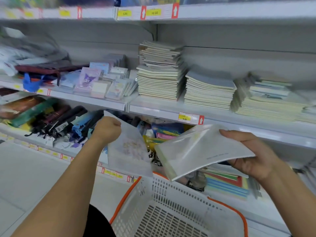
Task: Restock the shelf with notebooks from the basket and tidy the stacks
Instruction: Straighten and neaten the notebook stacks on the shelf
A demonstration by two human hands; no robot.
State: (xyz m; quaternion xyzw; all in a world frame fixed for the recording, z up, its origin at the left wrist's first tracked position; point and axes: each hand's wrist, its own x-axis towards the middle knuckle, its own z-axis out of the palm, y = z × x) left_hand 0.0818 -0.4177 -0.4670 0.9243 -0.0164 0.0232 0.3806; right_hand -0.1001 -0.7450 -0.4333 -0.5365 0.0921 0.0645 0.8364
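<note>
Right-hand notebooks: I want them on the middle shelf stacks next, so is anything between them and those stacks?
Nothing visible does. The notebooks in the right hand sit below the shelf's front edge; the stacks stand open above.

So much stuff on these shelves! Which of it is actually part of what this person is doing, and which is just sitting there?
Part of the job:
- left hand gripping a thin notebook
- right hand holding a wrapped notebook pack
- white basket
- notebook stacks on the middle shelf

Just lying about:
- character notepads
- folded umbrellas
- coloured paper
- price tag
</note>
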